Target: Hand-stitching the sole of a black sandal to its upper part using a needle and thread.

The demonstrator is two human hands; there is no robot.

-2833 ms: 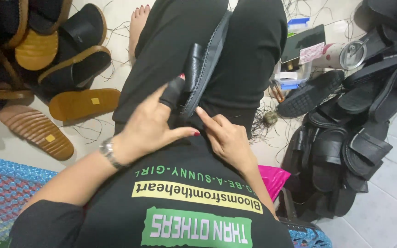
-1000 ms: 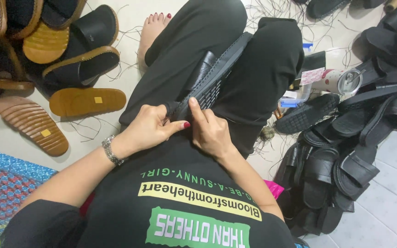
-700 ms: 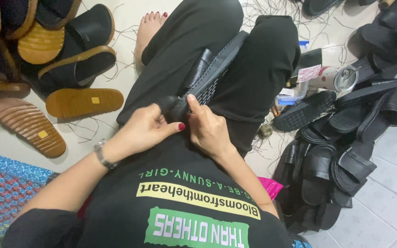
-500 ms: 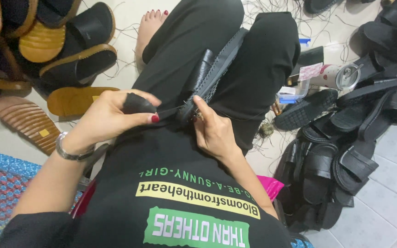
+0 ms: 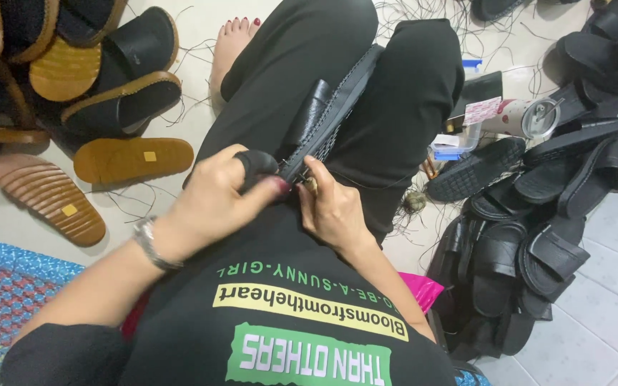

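Left hand (image 5: 212,204), index finger sheathed in a black cap, is pinching the near end of a black rubber-soled sandal (image 5: 330,121) lying along the lap; right hand (image 5: 334,211), at three o'clock of it, is gripping the same end. Tan ridged sole (image 5: 48,200) is lying at nine o'clock; piled black sandals (image 5: 531,236) at three.

My black short-sleeved cotton T-shirt (image 5: 280,322): green, yellow, white print bands across chest. My loose black trousers (image 5: 337,78). Silver metal link wristwatch (image 5: 149,241) on left wrist. Red polish on fingernails, toenails. Feet bare.
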